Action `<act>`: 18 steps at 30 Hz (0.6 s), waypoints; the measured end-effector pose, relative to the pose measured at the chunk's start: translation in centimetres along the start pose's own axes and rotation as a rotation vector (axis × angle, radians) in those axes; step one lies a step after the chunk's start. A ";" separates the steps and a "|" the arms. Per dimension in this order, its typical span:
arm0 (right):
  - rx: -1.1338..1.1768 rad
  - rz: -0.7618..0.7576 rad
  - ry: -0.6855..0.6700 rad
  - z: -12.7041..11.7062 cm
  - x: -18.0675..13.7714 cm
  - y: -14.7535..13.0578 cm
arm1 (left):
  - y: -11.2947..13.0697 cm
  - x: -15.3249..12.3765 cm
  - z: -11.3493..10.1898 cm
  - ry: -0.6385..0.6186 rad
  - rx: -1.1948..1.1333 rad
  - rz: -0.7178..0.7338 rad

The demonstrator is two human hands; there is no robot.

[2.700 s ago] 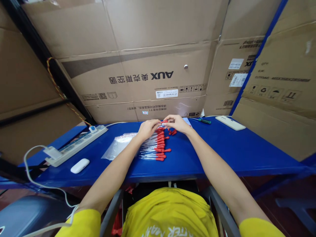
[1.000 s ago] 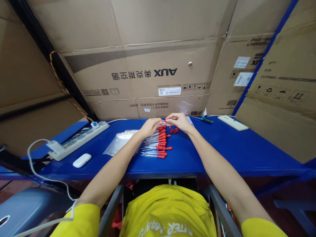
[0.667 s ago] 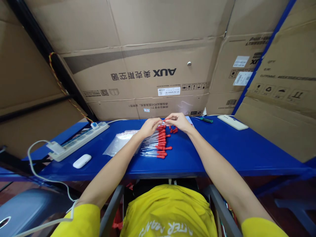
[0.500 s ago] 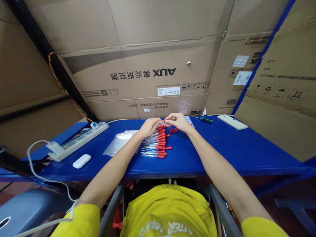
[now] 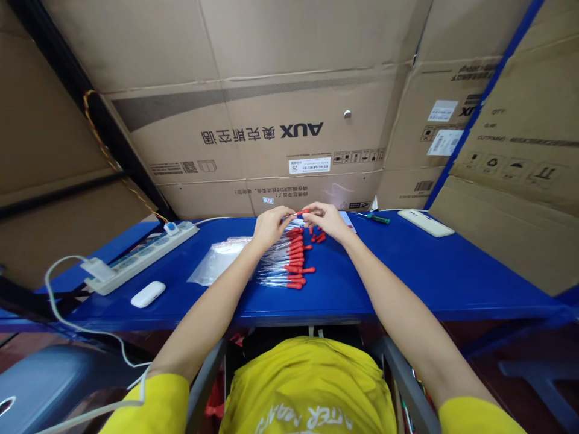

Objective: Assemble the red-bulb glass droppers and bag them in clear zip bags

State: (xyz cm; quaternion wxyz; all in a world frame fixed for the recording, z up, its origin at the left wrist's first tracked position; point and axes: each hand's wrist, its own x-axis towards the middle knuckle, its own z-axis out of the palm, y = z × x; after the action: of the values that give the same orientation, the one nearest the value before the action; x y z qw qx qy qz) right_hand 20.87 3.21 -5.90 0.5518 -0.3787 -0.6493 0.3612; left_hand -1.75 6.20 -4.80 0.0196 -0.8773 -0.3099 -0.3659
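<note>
A row of clear droppers with red bulbs (image 5: 289,260) lies on the blue table (image 5: 407,271). Above its far end my left hand (image 5: 268,225) and my right hand (image 5: 324,218) meet, fingers pinched together on one clear dropper (image 5: 296,213) with a red bulb, held just off the table. Loose red bulbs (image 5: 318,236) lie beside my right hand.
Clear plastic bags (image 5: 216,263) lie left of the row. A white power strip (image 5: 136,258) and a white case (image 5: 147,293) sit at the left. A green screwdriver (image 5: 374,218) and a white phone (image 5: 425,222) lie at the back right. Cardboard boxes (image 5: 280,132) wall the back.
Both hands have stayed at the far end of the row; they have lifted slightly, and the red-bulbed dropper now shows between the fingertips.
</note>
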 end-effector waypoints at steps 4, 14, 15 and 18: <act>0.019 0.032 -0.016 0.2 -0.1 0.0 | -0.2 -0.2 -0.1 -0.073 -0.012 -0.008; 0.163 -0.063 0.038 1.2 -0.5 -3.1 | 2.2 0.9 -1.6 0.203 -1.054 -0.464; 0.153 -0.078 0.031 1.7 -0.7 -3.5 | 2.7 1.0 -2.1 0.235 -1.161 -0.527; 0.111 -0.117 -0.013 3.4 -1.3 -3.9 | 4.5 1.2 -3.4 0.504 -1.504 -0.646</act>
State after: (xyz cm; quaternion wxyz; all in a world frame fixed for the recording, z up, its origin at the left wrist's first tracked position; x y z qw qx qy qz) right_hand 17.24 0.13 -3.42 0.5877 -0.3066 -0.6529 0.3665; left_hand -0.71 2.32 -0.71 -0.6045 -0.4182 -0.2060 -0.6460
